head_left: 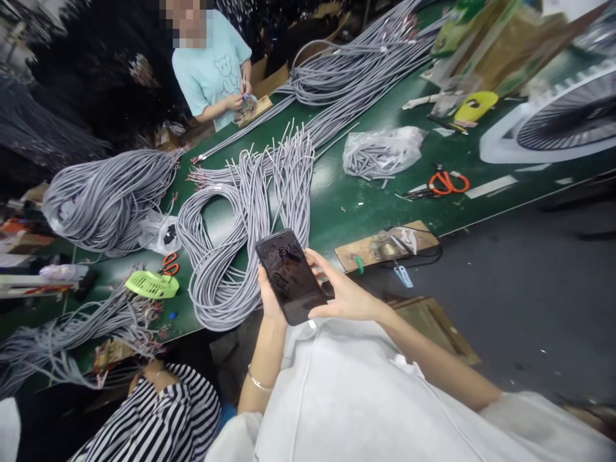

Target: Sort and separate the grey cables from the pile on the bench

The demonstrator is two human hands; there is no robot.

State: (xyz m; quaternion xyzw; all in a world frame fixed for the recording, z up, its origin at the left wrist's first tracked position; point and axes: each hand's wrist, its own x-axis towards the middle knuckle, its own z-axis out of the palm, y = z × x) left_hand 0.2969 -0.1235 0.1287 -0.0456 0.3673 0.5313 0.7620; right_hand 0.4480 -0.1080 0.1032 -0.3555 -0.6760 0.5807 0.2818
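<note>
A dark smartphone (292, 279) is held up in front of my white top, its dim screen showing a clock. My left hand (270, 298) is closed along its left edge, with most of the fingers hidden behind it. On the other side, my right hand (344, 292) grips the lower right edge between thumb and fingers. Just beyond the phone lies a looped bundle of grey cables (219, 256) on the green table (332, 192). Straight grey cables (293, 173) with pale cut ends lie behind it.
Orange-handled scissors (448, 183), a plastic bag of short grey pieces (380, 153) and a white fan (553, 122) stand right. A wooden board with a metal fixture (385, 247) sits at the table edge. One co-worker (214, 70) works across; another in stripes (158, 410) sits left.
</note>
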